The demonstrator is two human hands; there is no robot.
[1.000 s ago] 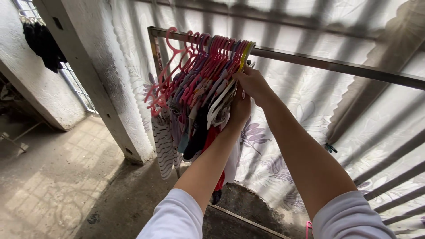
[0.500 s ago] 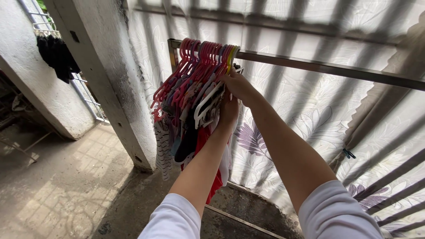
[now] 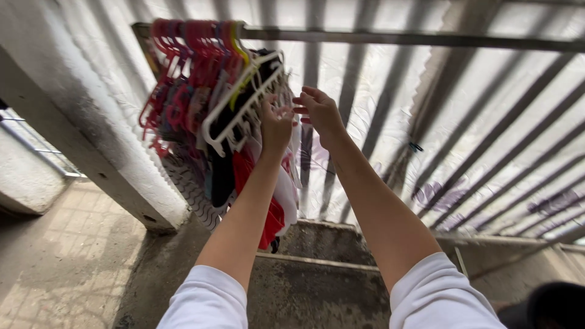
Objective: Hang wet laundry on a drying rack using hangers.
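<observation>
Barred, sheeted wall behind: left hand clamps white hanger, nearer than right hand, fingers apart just beside.

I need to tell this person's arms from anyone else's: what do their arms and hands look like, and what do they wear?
Both arms wear white sleeves pushed up near the elbows, leaving the forearms bare. The left hand and right hand are bare: no gloves, and no rings or watch that I can see.
</observation>
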